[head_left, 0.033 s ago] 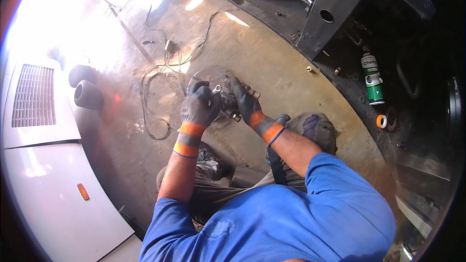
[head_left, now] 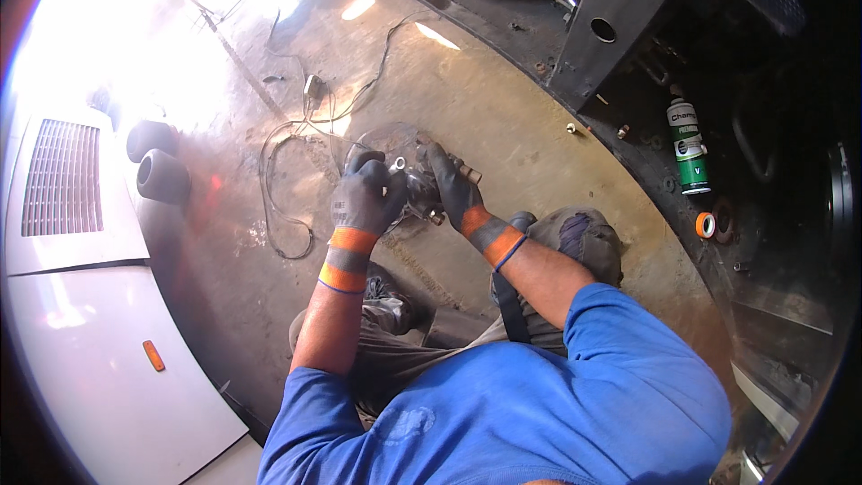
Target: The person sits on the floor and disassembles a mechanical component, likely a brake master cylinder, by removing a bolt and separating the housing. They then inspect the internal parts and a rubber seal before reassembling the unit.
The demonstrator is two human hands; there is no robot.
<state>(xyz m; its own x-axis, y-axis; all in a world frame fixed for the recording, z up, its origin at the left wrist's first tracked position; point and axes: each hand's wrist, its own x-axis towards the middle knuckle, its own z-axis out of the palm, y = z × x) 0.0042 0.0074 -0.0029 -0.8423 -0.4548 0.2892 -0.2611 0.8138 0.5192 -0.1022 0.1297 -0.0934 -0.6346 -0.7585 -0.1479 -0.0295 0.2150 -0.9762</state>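
Note:
My left hand [head_left: 364,193], in a grey glove with an orange-striped cuff, is closed. A small shiny metal ring [head_left: 399,163], looking like the ring end of a wrench, sticks out beside its thumb; the rest is hidden. Close by on the right, my right hand [head_left: 453,187], gloved the same way, is closed around a dark metal part [head_left: 420,193]. A brownish cylindrical end [head_left: 470,174] pokes out to the right of that hand, and a small fitting [head_left: 436,217] shows on the part's lower side. Both hands work low over the floor, between my bent legs.
Thin cables [head_left: 278,139] with a small adapter [head_left: 312,86] lie on the floor ahead. White panels [head_left: 99,341] and two dark rollers [head_left: 164,176] stand at left. On the dark frame at right are a spray can [head_left: 690,148], an orange tape roll [head_left: 706,224] and a steel beam [head_left: 620,13].
My left hand and the metal ring have shifted very slightly to the left. My right hand has stayed in nearly the same place.

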